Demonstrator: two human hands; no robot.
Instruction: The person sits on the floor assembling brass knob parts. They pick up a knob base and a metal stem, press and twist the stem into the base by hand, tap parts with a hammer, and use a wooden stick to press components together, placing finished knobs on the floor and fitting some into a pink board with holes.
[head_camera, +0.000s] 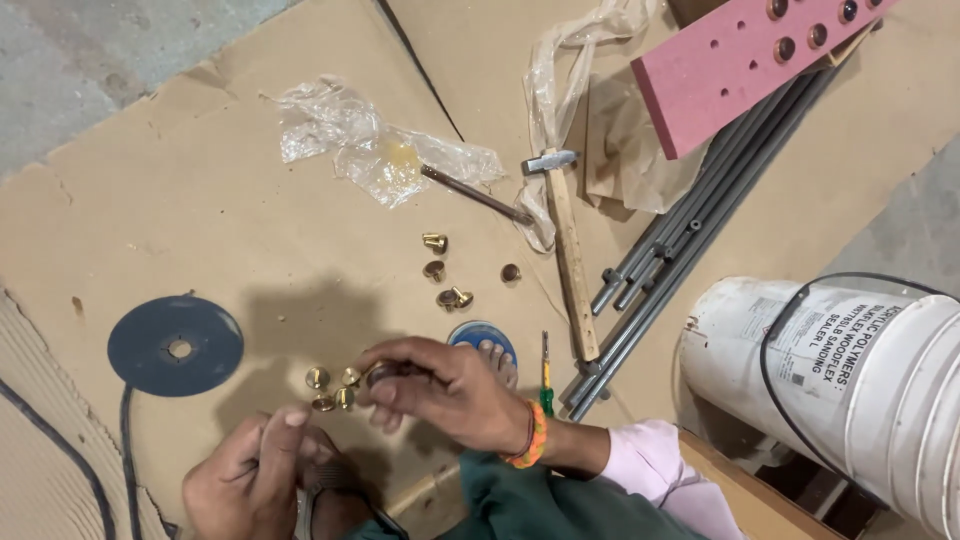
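Head view. I sit on cardboard sheets (250, 200) laid on the floor. My right hand (450, 390) reaches across in front of me; its fingers (385, 395) are curled together and pinch a small dark round fitting (385, 372), which sits just above a cluster of brass fittings (332, 388) on the cardboard. My left hand (250, 480) rests low, near my foot; its fingers are loosely bent, thumb against forefinger, and I cannot tell whether anything is between them.

Step in hand, as I judge it: picking up and sorting the small fittings one at a time. The next move calls for a steady pinch, since the pieces are small and round and would roll off easily.

More loose brass fittings (445, 270) lie well apart from the cluster, further up the cardboard. A grey grinding disc (175, 345) lies flat to my left. A blue roll of tape (482, 335) sits just beyond my right hand, a small green-handled screwdriver (546, 385) beside it.

Packages and labels: a crumpled clear plastic bag (370, 150) lies at top centre, empty-looking, with a yellowish patch. A white plastic bucket (850, 385) lies at right, a pale printed label on its side with dark lettering, a black wire handle looped over it. A pink board with holes (730, 70) rests over grey metal rods (690, 230). A hammer (565, 240) lies beside them.
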